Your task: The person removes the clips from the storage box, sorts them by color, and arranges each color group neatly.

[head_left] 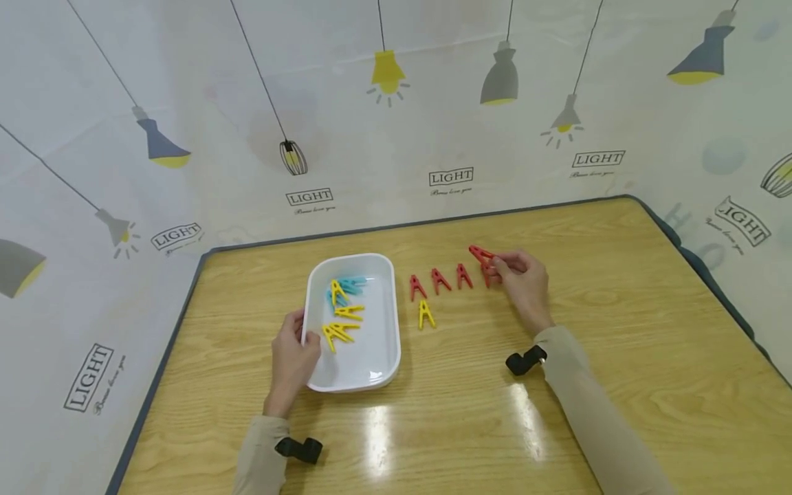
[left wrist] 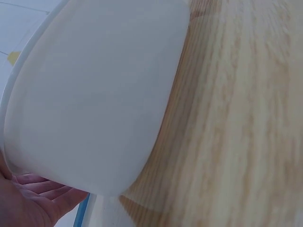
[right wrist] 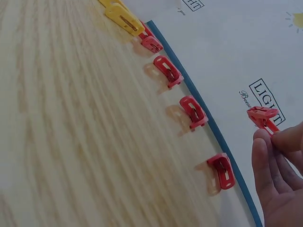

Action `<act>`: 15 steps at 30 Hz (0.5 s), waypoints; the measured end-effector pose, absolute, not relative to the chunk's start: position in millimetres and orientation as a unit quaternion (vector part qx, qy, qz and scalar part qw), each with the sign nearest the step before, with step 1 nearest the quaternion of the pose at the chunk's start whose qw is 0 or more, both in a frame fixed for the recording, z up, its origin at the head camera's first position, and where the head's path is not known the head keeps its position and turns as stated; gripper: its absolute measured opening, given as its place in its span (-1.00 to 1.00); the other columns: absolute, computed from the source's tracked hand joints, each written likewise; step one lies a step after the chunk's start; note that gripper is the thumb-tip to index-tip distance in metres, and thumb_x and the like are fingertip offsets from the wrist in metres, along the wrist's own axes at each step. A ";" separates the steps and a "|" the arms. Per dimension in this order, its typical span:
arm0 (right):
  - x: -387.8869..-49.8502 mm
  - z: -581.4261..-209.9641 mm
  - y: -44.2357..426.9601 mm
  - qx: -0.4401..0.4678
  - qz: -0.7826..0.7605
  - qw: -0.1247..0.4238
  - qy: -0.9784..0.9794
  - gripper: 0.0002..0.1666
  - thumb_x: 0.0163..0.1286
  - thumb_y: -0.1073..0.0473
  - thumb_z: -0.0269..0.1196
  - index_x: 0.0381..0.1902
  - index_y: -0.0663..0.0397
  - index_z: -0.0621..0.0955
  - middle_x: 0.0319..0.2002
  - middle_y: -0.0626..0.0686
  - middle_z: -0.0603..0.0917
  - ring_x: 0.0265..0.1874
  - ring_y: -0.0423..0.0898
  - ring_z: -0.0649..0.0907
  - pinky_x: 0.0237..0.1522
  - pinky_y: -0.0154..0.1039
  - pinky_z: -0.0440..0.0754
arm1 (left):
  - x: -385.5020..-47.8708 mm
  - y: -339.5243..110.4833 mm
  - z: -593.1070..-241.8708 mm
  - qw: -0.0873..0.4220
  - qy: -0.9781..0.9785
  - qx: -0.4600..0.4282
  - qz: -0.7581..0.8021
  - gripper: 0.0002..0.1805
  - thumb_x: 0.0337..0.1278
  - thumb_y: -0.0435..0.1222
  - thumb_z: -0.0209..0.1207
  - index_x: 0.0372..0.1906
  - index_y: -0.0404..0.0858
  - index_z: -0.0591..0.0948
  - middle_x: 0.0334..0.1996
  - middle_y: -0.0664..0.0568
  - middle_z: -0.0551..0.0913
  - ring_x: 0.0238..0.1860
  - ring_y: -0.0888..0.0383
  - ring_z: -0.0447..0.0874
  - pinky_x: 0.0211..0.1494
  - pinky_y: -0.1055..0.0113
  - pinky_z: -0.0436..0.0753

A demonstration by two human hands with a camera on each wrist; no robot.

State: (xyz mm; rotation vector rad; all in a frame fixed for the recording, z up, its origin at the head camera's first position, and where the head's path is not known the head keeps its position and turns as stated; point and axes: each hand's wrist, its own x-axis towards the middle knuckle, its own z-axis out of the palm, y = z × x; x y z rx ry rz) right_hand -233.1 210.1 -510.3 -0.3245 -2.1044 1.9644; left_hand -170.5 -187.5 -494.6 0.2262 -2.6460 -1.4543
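Note:
My right hand [head_left: 523,283] pinches a red clothespin [head_left: 481,254] between thumb and fingers, held above the table. In the right wrist view this red clothespin [right wrist: 263,116] stands clear of the row below. Several red clothespins [head_left: 441,280] lie in a row on the table, the rightmost partly hidden behind my right hand. One yellow clothespin [head_left: 426,315] lies nearer me, below the row's left end. With thumb at the rim and fingers outside, my left hand [head_left: 293,354] grips the left side of a white tray [head_left: 377,371]. Inside it are several yellow clothespins [head_left: 348,313] and some teal clothespins [head_left: 353,284].
The wooden table [head_left: 650,309] has a dark edge along the back and sides. Behind it hangs a backdrop [head_left: 396,130] printed with lamps. Black wrist cameras are on both sleeves.

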 end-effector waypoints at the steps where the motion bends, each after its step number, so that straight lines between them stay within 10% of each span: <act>1: -232.6 -511.5 212.1 -0.112 0.674 0.127 -0.719 -0.69 0.39 0.20 0.34 -0.07 0.38 0.66 -0.30 0.11 0.81 -0.39 -0.20 0.79 -0.27 -0.27 0.80 | -170.3 -187.5 -494.2 0.056 -0.873 0.074 -0.480 -0.49 0.21 -0.47 -0.02 0.29 -0.49 0.43 0.21 -0.42 0.58 0.25 -0.23 0.60 0.32 -0.05 0.60; 15: -225.2 -528.5 237.2 -0.159 0.658 0.156 -0.719 -0.72 0.36 0.26 0.35 -0.10 0.43 0.68 -0.38 -0.04 0.79 -0.41 -0.27 0.79 -0.27 -0.36 0.78 | -171.0 -187.3 -494.7 0.059 -0.870 0.072 -0.484 -0.50 0.20 -0.48 -0.02 0.27 -0.52 0.43 0.22 -0.45 0.56 0.28 -0.24 0.57 0.35 -0.01 0.58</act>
